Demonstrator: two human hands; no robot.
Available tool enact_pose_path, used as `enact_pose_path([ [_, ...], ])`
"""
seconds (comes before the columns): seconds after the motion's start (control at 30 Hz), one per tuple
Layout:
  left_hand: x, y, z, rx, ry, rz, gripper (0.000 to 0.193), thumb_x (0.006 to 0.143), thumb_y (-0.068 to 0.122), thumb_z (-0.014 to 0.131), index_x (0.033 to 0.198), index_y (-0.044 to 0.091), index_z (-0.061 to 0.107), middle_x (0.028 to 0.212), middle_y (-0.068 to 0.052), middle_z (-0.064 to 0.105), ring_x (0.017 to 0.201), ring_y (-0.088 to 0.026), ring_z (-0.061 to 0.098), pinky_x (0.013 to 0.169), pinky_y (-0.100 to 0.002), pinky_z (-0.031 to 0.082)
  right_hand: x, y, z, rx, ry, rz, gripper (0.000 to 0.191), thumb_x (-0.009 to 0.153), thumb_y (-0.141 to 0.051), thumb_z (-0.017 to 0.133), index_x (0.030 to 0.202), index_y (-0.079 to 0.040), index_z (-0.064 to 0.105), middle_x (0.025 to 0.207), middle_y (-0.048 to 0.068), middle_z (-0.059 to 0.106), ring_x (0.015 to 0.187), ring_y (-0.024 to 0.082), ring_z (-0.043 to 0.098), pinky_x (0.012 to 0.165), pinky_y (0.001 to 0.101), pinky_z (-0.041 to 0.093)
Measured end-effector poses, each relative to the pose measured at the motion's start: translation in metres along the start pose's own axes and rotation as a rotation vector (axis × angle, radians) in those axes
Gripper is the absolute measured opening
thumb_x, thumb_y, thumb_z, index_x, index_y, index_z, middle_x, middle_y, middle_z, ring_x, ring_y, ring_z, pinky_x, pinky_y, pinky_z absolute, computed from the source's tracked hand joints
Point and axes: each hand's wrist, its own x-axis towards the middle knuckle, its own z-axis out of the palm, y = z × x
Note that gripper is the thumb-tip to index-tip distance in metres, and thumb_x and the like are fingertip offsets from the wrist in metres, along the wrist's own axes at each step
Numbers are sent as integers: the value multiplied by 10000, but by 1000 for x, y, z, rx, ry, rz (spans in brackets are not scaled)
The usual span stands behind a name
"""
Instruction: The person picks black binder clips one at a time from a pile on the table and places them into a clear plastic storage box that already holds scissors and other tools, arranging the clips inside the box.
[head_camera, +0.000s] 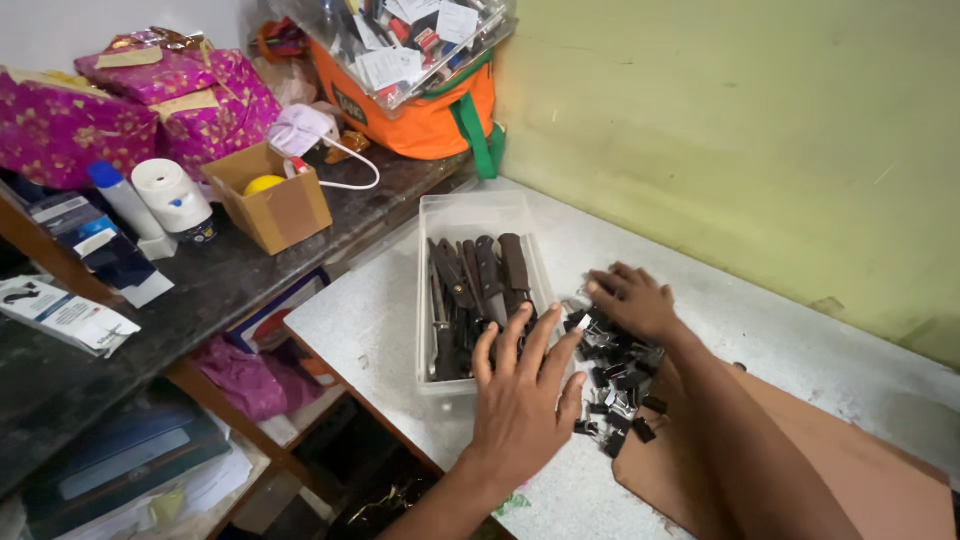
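Clips (620, 375) black, heaped by clear tray (470, 215) | L hand (522, 400) grip splayed flat | R hand (632, 300) grip loose on heap | pink parcels (60, 125) far L

Pretty soft, even indoor light, brightest on the green wall (760, 150) around 2 o'clock. Only faint shadows on the white desk (700, 300). It gets dim under the shelf (180, 290) at 7 o'clock. Focus is decent, and straight lines bend slightly toward the edges.

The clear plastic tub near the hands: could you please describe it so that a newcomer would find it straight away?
Start at the pale worktop below the green wall. The clear plastic tub sits at its left edge, under the left hand. It alone holds dark-handled tools, unlike the loose black clips beside it.
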Motion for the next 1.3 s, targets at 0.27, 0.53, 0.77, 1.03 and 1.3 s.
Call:
enact_pose_path([
  [0.27, 58, -75, -16, 41, -269, -364, 255, 961, 142, 636, 1202, 82, 694, 1310, -121, 657, 1160, -306, 633, 980, -421, 514, -37, -43, -11, 66, -51, 84, 655, 898, -740, 392, 1470, -439, 499, 1675, 5, 278, 1546, 337, 188, 1183, 707, 132],
  [0.53, 115, -159, 11, 131, -798, -218, 300, 834, 197, 759, 1115, 94, 773, 1101, -197, 727, 1070, -371, 701, 926, -463, 544, -23, -96, -37, 360, 202, -55, 494, 975, -559, 517, 1269, -219, 722, 1466, 122, 592, 1369, 352, 509, 1156, 500, 370],
  [0.77, 123, -184, 71, 12, -771, -295, 575, 811, 348, 797, 1303, 94, 644, 1327, -198, 626, 1235, -380, 607, 1039, -478, 484, -21, -91, 7, 392, 240, -189, 404, 918, -326, 624, 1221, -83, 732, 1254, 166, 717, 1140, 381, 642, 1000, 435, 499],
  [1.03, 146, -200, 99, 179, -976, -396, 874, 765, 474, 854, 1459, 104, 475, 1529, -204, 398, 1351, -394, 505, 1087, -475, 458, -19, -87, 20, 301, 252, -212, 387, 884, -329, 653, 1200, -126, 744, 1252, 108, 701, 1159, 386, 591, 1023, 475, 468],
  [1.3, 138, -214, 109, 264, -796, -218, 256, 968, 234, 565, 1164, 212, 729, 1365, -170, 512, 1257, -383, 544, 1025, -492, 480, -28, -92, 16, 275, 272, -231, 381, 855, -320, 665, 1188, -153, 745, 1286, 76, 687, 1174, 380, 575, 1010, 493, 455],
])
